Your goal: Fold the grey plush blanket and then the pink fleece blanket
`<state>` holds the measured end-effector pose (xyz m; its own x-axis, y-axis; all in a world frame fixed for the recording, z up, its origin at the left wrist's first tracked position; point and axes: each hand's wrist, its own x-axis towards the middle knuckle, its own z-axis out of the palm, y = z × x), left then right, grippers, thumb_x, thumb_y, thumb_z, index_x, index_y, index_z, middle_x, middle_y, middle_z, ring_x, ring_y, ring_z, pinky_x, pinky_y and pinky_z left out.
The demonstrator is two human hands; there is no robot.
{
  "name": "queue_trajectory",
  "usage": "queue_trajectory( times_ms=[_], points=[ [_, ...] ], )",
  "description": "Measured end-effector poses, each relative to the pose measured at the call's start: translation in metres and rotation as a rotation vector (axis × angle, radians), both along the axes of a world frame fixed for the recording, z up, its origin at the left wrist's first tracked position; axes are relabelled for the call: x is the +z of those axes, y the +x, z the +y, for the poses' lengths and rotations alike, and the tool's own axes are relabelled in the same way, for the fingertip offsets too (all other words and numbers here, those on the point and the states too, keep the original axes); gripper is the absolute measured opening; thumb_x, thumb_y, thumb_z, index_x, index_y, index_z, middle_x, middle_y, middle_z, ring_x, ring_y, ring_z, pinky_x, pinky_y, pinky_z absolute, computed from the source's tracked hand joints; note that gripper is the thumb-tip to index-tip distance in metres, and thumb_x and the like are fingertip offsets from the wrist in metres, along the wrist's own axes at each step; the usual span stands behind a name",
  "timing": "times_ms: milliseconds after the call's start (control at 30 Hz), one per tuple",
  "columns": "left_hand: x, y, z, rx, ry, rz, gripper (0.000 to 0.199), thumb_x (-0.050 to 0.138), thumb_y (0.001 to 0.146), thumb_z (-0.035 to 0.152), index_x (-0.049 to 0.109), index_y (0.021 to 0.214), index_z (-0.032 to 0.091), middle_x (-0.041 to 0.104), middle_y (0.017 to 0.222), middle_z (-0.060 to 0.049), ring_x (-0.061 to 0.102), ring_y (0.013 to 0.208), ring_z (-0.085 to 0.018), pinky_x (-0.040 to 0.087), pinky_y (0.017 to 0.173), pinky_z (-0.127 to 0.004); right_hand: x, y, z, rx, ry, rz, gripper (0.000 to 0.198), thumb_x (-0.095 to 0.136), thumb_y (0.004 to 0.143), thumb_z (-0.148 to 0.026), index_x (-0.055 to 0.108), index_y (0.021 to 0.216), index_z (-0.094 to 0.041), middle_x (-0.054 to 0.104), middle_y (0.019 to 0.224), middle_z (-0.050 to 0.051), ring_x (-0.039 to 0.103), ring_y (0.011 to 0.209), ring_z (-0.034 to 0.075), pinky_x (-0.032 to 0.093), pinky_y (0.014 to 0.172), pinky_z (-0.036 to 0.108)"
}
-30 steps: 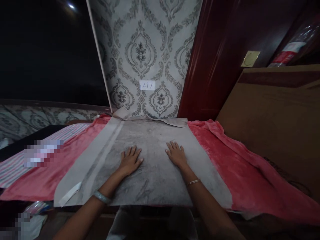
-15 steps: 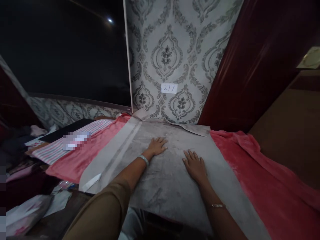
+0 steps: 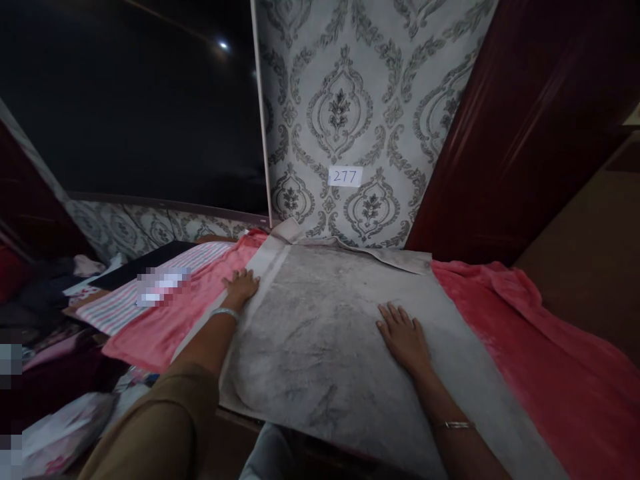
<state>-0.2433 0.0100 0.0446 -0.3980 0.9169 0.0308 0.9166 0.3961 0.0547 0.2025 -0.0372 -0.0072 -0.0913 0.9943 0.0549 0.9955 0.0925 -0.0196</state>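
Note:
A grey plush cloth (image 3: 310, 327) lies spread over a table, its far edge slightly curled near the wall. My left hand (image 3: 243, 287) rests palm down at the cloth's left border, fingers spread and the fingertips close to the pink fabric (image 3: 195, 303). On the right part of the cloth lies my right hand (image 3: 404, 335), flat with its fingers apart. Neither hand holds anything. A red plush fabric (image 3: 545, 360) extends beneath the grey cloth on the right side.
A striped cloth (image 3: 115, 310) lies at the left. Below it is a white plastic bag (image 3: 70, 427). Behind stand a large dark screen (image 3: 140, 113), patterned wallpaper (image 3: 345, 93) with a label reading 277 (image 3: 345, 176), and a dark red pillar (image 3: 480, 127).
My left hand has moved from the middle of the grey cloth to its left border. My right hand stays flat in about the same place. The view has shifted slightly.

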Motion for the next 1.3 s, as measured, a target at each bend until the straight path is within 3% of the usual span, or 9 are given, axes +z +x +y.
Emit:
queue_trajectory(
  times_ms=[333, 567, 667, 767, 867, 967, 1067, 1133, 1300],
  points=[
    [-0.019, 0.018, 0.021, -0.134, 0.069, -0.036, 0.059, 0.023, 0.100, 0.038, 0.035, 0.157, 0.024, 0.027, 0.166, -0.010, 0.022, 0.153, -0.032, 0.021, 0.119, -0.062, 0.014, -0.014, 0.022, -0.118, -0.144, 0.047, 0.057, 0.028, 0.103, -0.040, 0.034, 0.158, -0.026, 0.026, 0.166, 0.006, 0.024, 0.153, 0.026, 0.029, 0.117, 0.055],
    [-0.022, 0.004, 0.024, -0.152, 0.111, -0.132, 0.058, 0.016, 0.102, 0.038, 0.039, 0.155, 0.033, 0.031, 0.165, -0.002, 0.021, 0.154, -0.029, 0.020, 0.121, -0.061, 0.060, -0.195, 0.056, 0.295, -0.002, 0.215, 0.059, 0.036, 0.101, -0.031, 0.034, 0.158, -0.016, 0.025, 0.166, 0.010, 0.022, 0.153, 0.027, 0.024, 0.121, 0.050],
    [-0.024, 0.000, 0.025, -0.147, 0.121, -0.172, 0.056, 0.020, 0.102, 0.035, 0.043, 0.153, 0.033, 0.033, 0.164, -0.001, 0.023, 0.154, -0.027, 0.019, 0.122, -0.059, 0.061, -0.266, 0.064, 0.416, -0.025, 0.250, 0.058, 0.033, 0.102, -0.032, 0.032, 0.158, -0.018, 0.024, 0.166, 0.010, 0.023, 0.152, 0.028, 0.026, 0.119, 0.054],
    [-0.027, -0.002, 0.027, -0.144, 0.123, -0.162, 0.055, 0.023, 0.101, 0.033, 0.044, 0.152, 0.033, 0.034, 0.164, -0.001, 0.024, 0.153, -0.027, 0.020, 0.122, -0.058, 0.052, -0.291, 0.071, 0.536, -0.045, 0.228, 0.054, 0.030, 0.105, -0.037, 0.036, 0.157, -0.025, 0.028, 0.165, 0.004, 0.025, 0.152, 0.025, 0.023, 0.121, 0.050],
    [-0.030, -0.003, 0.030, -0.147, 0.127, -0.142, 0.055, 0.024, 0.100, 0.032, 0.044, 0.152, 0.033, 0.035, 0.164, -0.001, 0.025, 0.153, -0.028, 0.022, 0.121, -0.059, 0.041, -0.274, 0.085, 0.601, -0.060, 0.200, 0.055, 0.031, 0.105, -0.049, 0.037, 0.156, -0.030, 0.028, 0.165, -0.002, 0.023, 0.153, 0.021, 0.018, 0.123, 0.045],
    [-0.030, -0.004, 0.033, -0.141, 0.122, -0.138, 0.056, 0.023, 0.100, 0.033, 0.043, 0.153, 0.032, 0.034, 0.164, -0.001, 0.024, 0.153, -0.028, 0.022, 0.121, -0.059, 0.036, -0.224, 0.107, 0.465, -0.051, 0.170, 0.060, 0.032, 0.104, -0.053, 0.036, 0.157, -0.024, 0.026, 0.166, 0.004, 0.021, 0.153, 0.025, 0.018, 0.123, 0.048],
    [-0.028, -0.004, 0.035, -0.137, 0.103, -0.147, 0.057, 0.021, 0.100, 0.034, 0.041, 0.154, 0.031, 0.032, 0.165, -0.001, 0.023, 0.153, -0.028, 0.019, 0.122, -0.060, 0.033, -0.147, 0.125, 0.235, -0.041, 0.136, 0.063, 0.031, 0.104, -0.049, 0.033, 0.158, -0.018, 0.023, 0.166, 0.012, 0.020, 0.153, 0.028, 0.019, 0.121, 0.052],
    [-0.026, -0.004, 0.036, -0.141, 0.091, -0.149, 0.058, 0.020, 0.100, 0.034, 0.041, 0.154, 0.029, 0.031, 0.165, -0.002, 0.022, 0.153, -0.029, 0.018, 0.122, -0.061, 0.031, -0.088, 0.128, 0.036, -0.076, 0.081, 0.061, 0.029, 0.104, -0.048, 0.028, 0.160, -0.024, 0.020, 0.168, 0.006, 0.017, 0.154, 0.024, 0.018, 0.122, 0.048],
    [-0.026, -0.005, 0.038, -0.150, 0.107, -0.128, 0.058, 0.020, 0.100, 0.033, 0.043, 0.153, 0.028, 0.033, 0.164, -0.004, 0.025, 0.153, -0.029, 0.021, 0.121, -0.062, 0.022, 0.047, 0.105, -0.299, -0.091, 0.060, 0.063, 0.023, 0.105, -0.043, 0.024, 0.161, -0.015, 0.017, 0.168, 0.009, 0.015, 0.155, 0.025, 0.015, 0.123, 0.049]
  ],
)
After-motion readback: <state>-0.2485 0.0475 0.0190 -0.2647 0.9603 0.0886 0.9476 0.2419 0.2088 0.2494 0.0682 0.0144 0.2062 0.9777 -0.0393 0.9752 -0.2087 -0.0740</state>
